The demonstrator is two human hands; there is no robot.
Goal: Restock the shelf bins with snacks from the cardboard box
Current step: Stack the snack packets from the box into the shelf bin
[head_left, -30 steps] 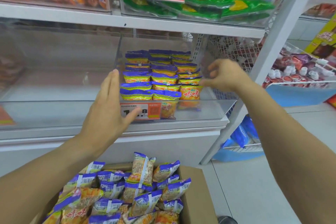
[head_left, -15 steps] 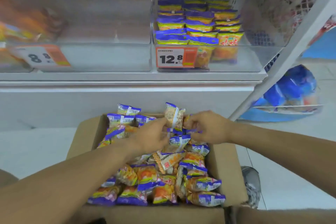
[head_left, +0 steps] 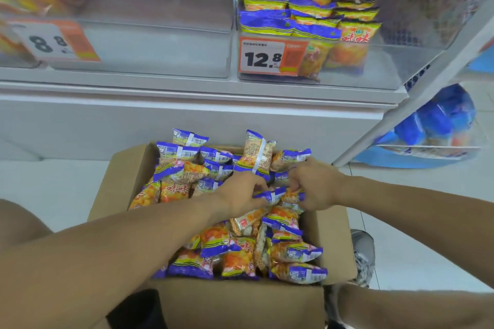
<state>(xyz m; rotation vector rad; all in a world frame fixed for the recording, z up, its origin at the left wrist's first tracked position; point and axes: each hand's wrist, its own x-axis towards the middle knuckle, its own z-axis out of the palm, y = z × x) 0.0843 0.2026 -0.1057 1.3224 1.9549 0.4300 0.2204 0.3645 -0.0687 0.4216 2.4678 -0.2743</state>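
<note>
An open cardboard box (head_left: pixel 125 168) on the floor is full of orange and purple snack packets (head_left: pixel 235 256). Both my hands are inside it, near its middle. My left hand (head_left: pixel 240 192) pinches a purple-edged packet (head_left: pixel 270 195) with its fingers. My right hand (head_left: pixel 315 187) grips packets (head_left: pixel 294 196) right beside it, fingers curled round them. Above, a clear shelf bin (head_left: pixel 374 72) with a 12.8 price tag (head_left: pixel 270 56) holds rows of the same packets (head_left: pixel 302 8), filling its left and back part.
A clear bin with an 8.8 tag (head_left: pixel 56 41) sits left of the stocked bin. A white slanted shelf post (head_left: pixel 417 93) runs down on the right. Behind it a wire basket holds blue packs (head_left: pixel 438 120). My shoe (head_left: pixel 362 256) stands by the box's right side.
My hands dropped from the shelf bin down into the box a second ago. Over the last half second they closed on packets near the box's middle, and the view moved closer.
</note>
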